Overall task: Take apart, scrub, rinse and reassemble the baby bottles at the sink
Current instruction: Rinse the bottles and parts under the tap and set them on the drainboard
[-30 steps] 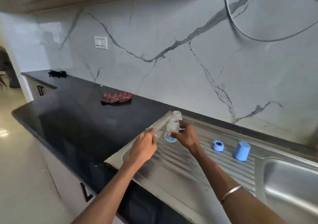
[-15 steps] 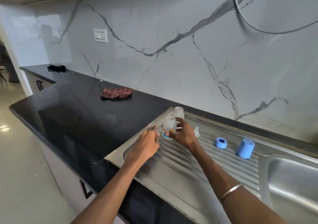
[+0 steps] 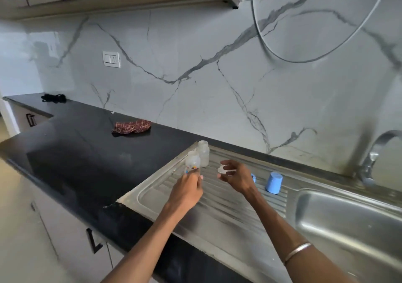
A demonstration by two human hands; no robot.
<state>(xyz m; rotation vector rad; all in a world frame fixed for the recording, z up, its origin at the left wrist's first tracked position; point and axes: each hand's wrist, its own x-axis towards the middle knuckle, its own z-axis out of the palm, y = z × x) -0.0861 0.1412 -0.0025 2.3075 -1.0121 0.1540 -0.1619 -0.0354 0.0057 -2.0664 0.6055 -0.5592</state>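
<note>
Two baby bottles stand uncapped at the far left corner of the steel drainboard (image 3: pixel 217 208): a printed bottle (image 3: pixel 192 162) in front and a plain bottle (image 3: pixel 203 153) just behind it, touching or nearly so. My left hand (image 3: pixel 187 192) is at the base of the printed bottle, fingers (image 3: pixel 196 177) curled round its lower part. My right hand (image 3: pixel 236 177) is raised above the drainboard, apart from both bottles, its fingers pinched together on one clear nipple piece (image 3: pixel 222 170). One blue cap (image 3: pixel 274 182) stands mouth down on the drainboard ribs to the right; one blue ring (image 3: pixel 253 177) shows partly behind my right hand. One sink basin (image 3: pixel 348 222) lies at the right, with one faucet (image 3: pixel 374 154) behind it. On the black counter (image 3: pixel 87 152) I count one red checked cloth (image 3: pixel 131 126) and one dark bundle (image 3: pixel 54 98) at the far end.
</note>
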